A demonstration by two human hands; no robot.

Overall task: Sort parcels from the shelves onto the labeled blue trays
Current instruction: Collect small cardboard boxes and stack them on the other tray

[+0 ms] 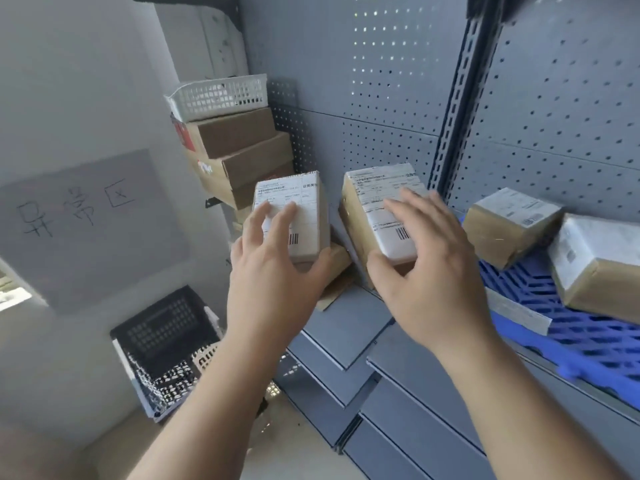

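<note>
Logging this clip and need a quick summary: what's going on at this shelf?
A person is at a grey metal shelf with one labelled cardboard parcel in each hand. The left hand grips the left parcel and the right hand grips the right parcel, thumbs at the lower edge, fingers spread over the shipping labels. Neither is on the blue tray to the right, which holds two other parcels.

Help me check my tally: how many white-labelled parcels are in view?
4. Left parcel in the left hand, right parcel in the right hand, two tray parcels on the blue tray. More may be hidden beyond the frame.
</note>
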